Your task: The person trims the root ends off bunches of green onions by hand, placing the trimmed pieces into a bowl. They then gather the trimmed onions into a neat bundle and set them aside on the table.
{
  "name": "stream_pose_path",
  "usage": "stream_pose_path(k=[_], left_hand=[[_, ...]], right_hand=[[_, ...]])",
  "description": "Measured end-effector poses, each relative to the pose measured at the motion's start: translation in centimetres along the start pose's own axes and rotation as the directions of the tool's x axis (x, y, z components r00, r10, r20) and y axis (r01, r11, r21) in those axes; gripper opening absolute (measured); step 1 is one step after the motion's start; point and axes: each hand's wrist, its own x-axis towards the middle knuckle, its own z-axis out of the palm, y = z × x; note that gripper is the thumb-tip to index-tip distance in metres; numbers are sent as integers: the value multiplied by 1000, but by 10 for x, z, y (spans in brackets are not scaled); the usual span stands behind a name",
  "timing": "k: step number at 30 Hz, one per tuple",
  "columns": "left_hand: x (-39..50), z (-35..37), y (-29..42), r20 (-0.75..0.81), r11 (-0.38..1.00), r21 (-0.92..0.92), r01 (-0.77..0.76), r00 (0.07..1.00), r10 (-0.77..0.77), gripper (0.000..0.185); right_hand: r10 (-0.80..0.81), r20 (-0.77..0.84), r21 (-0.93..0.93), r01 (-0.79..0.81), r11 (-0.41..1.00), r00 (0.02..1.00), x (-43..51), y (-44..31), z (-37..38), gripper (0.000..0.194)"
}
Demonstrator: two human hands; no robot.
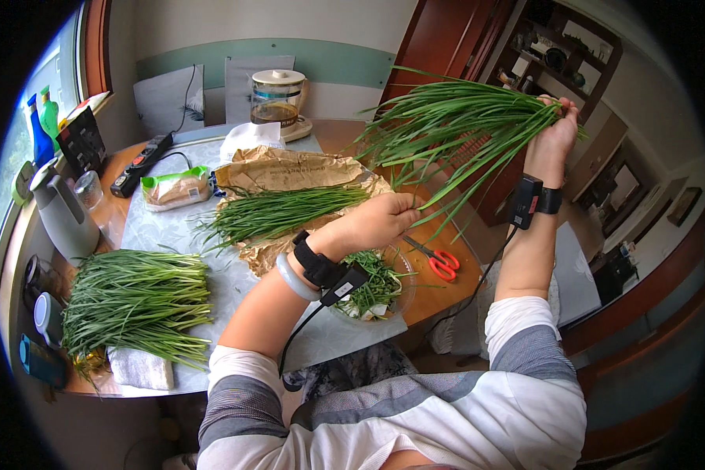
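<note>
Raised at the upper right, my right hand (555,132) grips the base of a bunch of long green chives (464,120), whose leaves fan out to the left. My left hand (388,220) pinches the end of a drooping blade of that bunch. Behind the left forearm, more chives (288,211) lie on crumpled brown paper (294,170). Below the left hand, a clear round container (411,291) holds trimmed green scraps (370,288). Scissors with red handles (443,265) lie beside it. A large pile of chives (138,302) rests at the table's left.
A packaged food item (176,189), a power strip (142,164) and a glass kettle (278,106) stand towards the back. Along the left side are a grey jug (64,217), a clear glass (88,188) and bottles (41,132). A folded white towel (141,369) lies at the near left edge.
</note>
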Motion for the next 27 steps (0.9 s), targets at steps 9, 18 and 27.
stream_pose_path(k=[9, 18, 27], left_hand=[[-1, -6, 4, 26, 969, -248, -8, 1000, 15, 25], [-6, -1, 10, 278, 864, -491, 113, 960, 32, 23], [-4, 4, 5, 117, 933, -359, 11, 993, 34, 13]], right_hand=[[-18, -26, -68, 16, 998, 1000, -14, -10, 9, 36], [-8, -58, -10, 7, 1000, 998, -3, -11, -6, 33], [14, -43, -6, -14, 1000, 999, 7, -8, -18, 24]])
